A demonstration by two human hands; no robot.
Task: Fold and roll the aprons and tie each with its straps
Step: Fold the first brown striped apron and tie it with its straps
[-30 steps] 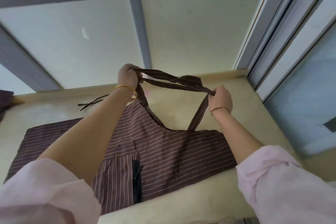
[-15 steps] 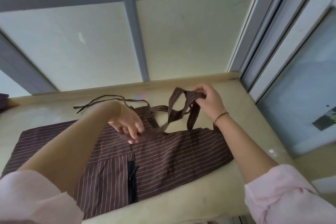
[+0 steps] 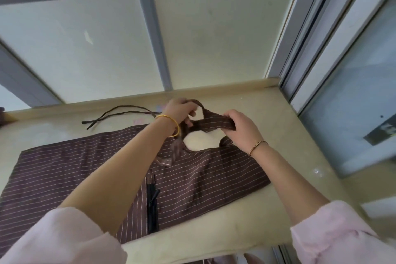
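A brown apron with thin white stripes lies flat on the pale counter, a black pocket slit near its front edge. Its neck strap is lifted above the bib. My left hand grips the strap's looped end at the far side. My right hand grips the wide striped part of the same strap just to the right. A loose end of the strap hangs down under my left wrist. A thin waist tie trails on the counter toward the back left.
A frosted window with grey bars rises behind the counter. A sliding window frame borders the counter on the right. Dark cloth shows at the far left edge.
My left hand has come up from the bib to the strap's loop at the back. My right hand has shifted slightly right, still holding the strap; both hands now hold it close together.
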